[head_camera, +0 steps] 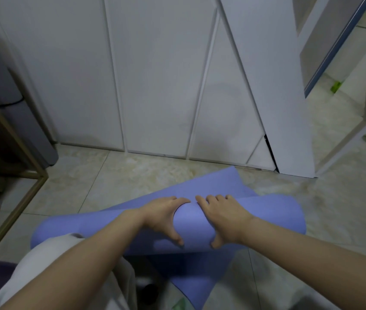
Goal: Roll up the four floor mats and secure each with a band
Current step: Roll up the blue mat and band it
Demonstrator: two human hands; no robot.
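Rolling is in hand: the purple mat [276,217] lies on the floor [133,175] near the white doors [155,86]; left hand [163,217] and right hand [224,217] grip its middle, fingers [202,199] and thumbs curled round it; next, likely, roll the loose far end tight, then band it.

The purple mat [191,222] looks like smooth, matt foam, lying on a glossy marbled tile floor [119,173] before matt white panelled doors [155,86] and a brass-toned metal frame [10,198].
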